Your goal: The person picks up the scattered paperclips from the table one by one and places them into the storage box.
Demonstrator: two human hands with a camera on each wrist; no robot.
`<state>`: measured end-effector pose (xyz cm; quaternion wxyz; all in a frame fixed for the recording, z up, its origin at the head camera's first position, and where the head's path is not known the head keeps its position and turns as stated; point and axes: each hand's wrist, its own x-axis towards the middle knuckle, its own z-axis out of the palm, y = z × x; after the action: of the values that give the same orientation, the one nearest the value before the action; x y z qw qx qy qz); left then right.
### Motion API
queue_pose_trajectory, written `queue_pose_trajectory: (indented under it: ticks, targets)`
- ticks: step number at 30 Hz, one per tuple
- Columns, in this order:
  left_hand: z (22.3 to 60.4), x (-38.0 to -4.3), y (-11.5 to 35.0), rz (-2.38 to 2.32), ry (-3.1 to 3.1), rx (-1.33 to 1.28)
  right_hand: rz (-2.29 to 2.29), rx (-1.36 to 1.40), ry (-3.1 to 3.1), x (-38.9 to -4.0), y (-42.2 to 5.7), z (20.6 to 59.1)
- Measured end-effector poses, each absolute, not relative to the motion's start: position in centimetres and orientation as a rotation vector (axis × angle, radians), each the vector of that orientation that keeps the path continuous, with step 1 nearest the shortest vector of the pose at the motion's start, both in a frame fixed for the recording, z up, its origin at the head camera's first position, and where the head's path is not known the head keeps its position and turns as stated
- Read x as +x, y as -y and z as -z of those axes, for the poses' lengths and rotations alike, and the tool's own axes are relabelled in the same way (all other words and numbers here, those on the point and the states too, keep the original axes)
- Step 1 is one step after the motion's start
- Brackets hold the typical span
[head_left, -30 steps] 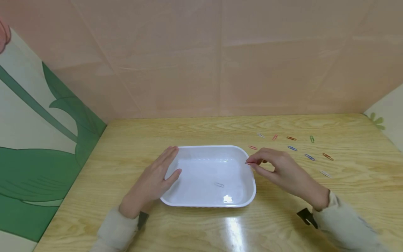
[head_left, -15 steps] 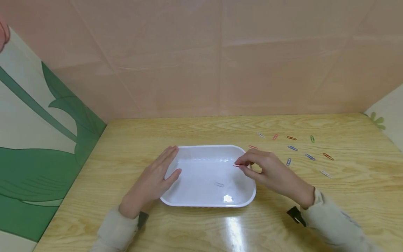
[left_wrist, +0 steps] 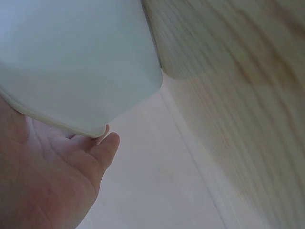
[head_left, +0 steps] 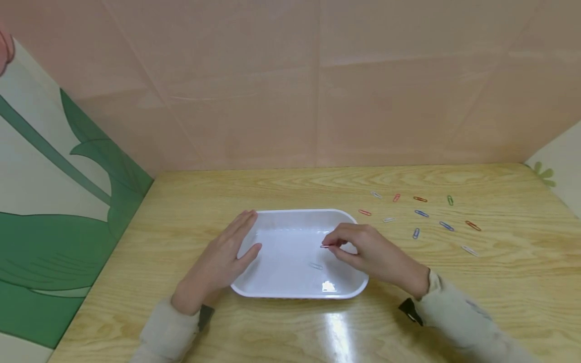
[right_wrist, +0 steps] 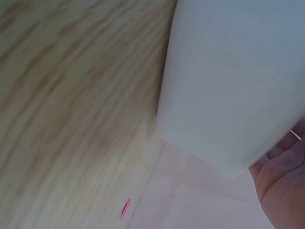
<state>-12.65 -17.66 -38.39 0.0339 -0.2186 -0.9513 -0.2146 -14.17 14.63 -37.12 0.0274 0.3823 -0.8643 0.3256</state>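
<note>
My right hand (head_left: 369, 249) is over the right half of a white tray (head_left: 295, 296), pinching a dark red paper clip (head_left: 325, 246) between thumb and forefinger. One pale paper clip (head_left: 315, 265) lies on the tray floor below. At the tray's left end, my left hand (head_left: 218, 259) rests on the rim with its fingers straight and thumb spread. The left wrist view shows the palm of the left hand (left_wrist: 52, 167) against the tray's outer side (left_wrist: 90, 62). In the right wrist view, the tray wall (right_wrist: 224, 81) hides most of the right hand (right_wrist: 281, 181).
On the wooden table (head_left: 290, 189), right of the tray, several loose paper clips are scattered, among them a pink one (head_left: 364, 213), a green one (head_left: 450, 200), a blue one (head_left: 416, 233) and a white one (head_left: 469, 250). A pinkish covered wall (head_left: 290, 91) stands behind.
My right hand has moved left with the red paper clip, from the tray's right rim to above its inside. A blue and a white clip have come into sight behind it. The left hand stays put.
</note>
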Motion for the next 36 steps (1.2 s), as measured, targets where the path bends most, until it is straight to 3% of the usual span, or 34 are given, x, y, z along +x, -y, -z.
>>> queue_pose_trajectory:
  ticks: [36]
  targets:
    - [38.1, -12.7, 17.7, 0.654, 2.944, -0.659, -0.652, 1.167, 2.780, -14.2, -11.8, 38.2]
